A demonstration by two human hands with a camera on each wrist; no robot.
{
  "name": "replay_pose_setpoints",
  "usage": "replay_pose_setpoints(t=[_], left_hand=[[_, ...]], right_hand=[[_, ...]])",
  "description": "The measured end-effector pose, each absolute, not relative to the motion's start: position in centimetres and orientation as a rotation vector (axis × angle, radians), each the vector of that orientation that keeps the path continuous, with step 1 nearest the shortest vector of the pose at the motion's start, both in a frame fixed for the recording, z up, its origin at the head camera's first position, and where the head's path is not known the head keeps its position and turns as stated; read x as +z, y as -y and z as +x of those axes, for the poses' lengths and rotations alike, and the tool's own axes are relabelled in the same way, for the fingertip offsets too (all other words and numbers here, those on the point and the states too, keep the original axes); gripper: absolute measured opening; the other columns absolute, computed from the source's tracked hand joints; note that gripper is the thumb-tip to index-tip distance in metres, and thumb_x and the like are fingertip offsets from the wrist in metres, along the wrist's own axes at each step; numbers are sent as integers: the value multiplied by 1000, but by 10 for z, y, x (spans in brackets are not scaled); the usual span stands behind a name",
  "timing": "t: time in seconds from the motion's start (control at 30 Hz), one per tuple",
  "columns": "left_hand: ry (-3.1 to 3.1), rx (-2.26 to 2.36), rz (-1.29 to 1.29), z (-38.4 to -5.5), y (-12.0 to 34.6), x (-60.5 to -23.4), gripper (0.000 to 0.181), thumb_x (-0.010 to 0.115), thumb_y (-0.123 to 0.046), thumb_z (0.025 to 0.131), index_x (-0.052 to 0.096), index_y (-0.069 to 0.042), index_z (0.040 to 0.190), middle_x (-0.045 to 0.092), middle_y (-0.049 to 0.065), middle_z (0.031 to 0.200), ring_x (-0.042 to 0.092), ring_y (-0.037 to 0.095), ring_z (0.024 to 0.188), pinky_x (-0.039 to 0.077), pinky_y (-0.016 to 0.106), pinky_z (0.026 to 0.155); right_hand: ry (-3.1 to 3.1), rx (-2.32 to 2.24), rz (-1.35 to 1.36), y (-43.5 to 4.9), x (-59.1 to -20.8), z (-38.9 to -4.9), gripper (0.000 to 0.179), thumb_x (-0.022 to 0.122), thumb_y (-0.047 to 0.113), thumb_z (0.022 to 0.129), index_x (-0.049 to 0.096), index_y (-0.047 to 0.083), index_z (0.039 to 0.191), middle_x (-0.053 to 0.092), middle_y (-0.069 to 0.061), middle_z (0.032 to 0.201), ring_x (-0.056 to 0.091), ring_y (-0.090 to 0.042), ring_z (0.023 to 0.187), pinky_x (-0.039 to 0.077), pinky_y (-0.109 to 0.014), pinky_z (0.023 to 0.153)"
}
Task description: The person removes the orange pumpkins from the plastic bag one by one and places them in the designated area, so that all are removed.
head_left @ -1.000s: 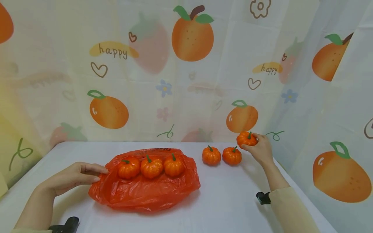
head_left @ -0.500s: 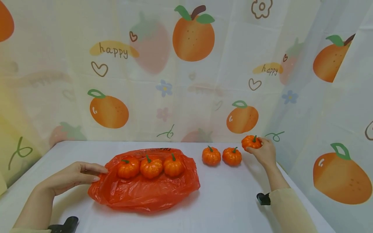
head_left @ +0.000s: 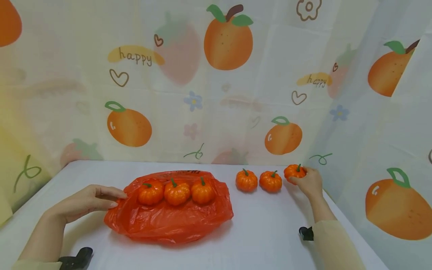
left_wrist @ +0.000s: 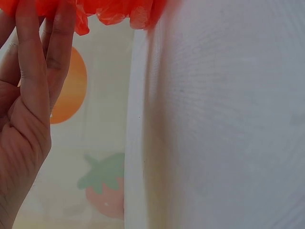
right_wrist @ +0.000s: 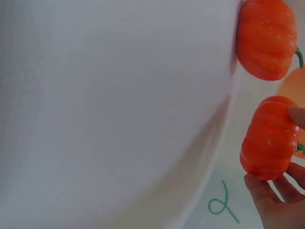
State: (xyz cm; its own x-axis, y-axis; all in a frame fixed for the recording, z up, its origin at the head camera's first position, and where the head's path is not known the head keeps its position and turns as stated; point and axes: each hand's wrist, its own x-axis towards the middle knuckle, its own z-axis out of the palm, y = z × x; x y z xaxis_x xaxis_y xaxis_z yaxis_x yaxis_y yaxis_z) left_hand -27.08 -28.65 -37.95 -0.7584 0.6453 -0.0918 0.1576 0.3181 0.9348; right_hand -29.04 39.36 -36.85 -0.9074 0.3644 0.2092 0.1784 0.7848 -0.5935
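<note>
At the right of the head view, my right hand (head_left: 309,183) grips a small orange pumpkin (head_left: 294,171) with a green stem. In the right wrist view that pumpkin (right_wrist: 269,138) sits between thumb and fingers (right_wrist: 259,191), looking slightly raised off the table. Two like pumpkins stand to its left, the nearer one (head_left: 270,182) and a farther one (head_left: 246,180). On the left, my left hand (head_left: 86,202) holds the rim of a red plastic bag (head_left: 168,227) between thumb and fingers. Three pumpkins (head_left: 177,192) lie in a row in the bag's wide mouth.
A white table (head_left: 263,232) carries everything. Behind it and to the right hangs a fruit-printed curtain (head_left: 189,71), close to the right hand. Dark wrist straps (head_left: 306,233) show at both sleeves.
My right hand has moved right and down with its pumpkin, away from the two standing ones and closer to the table. My left hand and the bag stay in place; the view shifts slightly.
</note>
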Motion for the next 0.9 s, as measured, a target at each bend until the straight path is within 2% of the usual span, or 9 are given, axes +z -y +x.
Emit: replay_pose_setpoints(t=[0.3,0.9], left_hand=[[-2126,1449,693,-272,286,-381,36,52,-10,100,58,2,133,66,-21,126,59,-7,115,54,21,91],[-2122,1449,674,-272,286,-379,36,52,-11,100,58,2,133,66,-19,126,60,-5,115,54,22,92]], right_hand=[[2724,751,-387,-402,-374,-286,71,68,23,87,41,-19,137,44,-43,135,42,-55,124,36,-61,112],[2768,759,-427,-403,-381,-289,70,68,24,88,41,-18,138,44,-40,139,44,-53,127,38,-60,112]])
